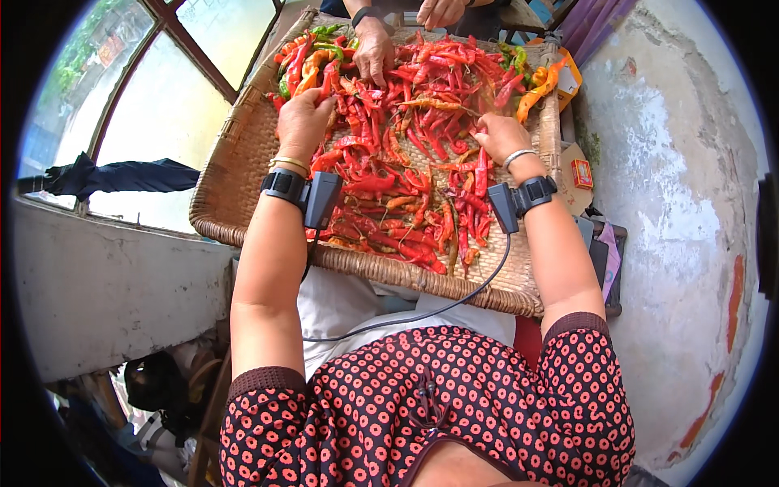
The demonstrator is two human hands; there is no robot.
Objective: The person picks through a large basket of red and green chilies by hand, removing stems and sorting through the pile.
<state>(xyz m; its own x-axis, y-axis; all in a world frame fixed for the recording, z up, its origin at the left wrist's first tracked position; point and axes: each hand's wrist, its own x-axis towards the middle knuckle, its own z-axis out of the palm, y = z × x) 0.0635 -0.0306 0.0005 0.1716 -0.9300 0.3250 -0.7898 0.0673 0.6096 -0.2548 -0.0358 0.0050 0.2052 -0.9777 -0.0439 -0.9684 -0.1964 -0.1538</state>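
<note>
A large woven basket tray (235, 162) lies in front of me, spread with many red chili peppers (373, 183). At its far left, my left hand (303, 128) is closed, with a red chili pepper (329, 79) standing up from its fingertips. Over the right part of the heap, my right hand (505, 136) is closed in a pinch. What lies between those fingertips is too small to make out. Orange and green peppers (535, 93) are gathered in the far right corner, and more green ones (324, 34) in the far left.
Across the tray, another person's hand (375, 50) reaches down into the peppers, and their other hand (441, 11) is above the far edge. A folded dark umbrella (142, 176) lies by the window on the left. A worn wall (673, 203) stands on the right.
</note>
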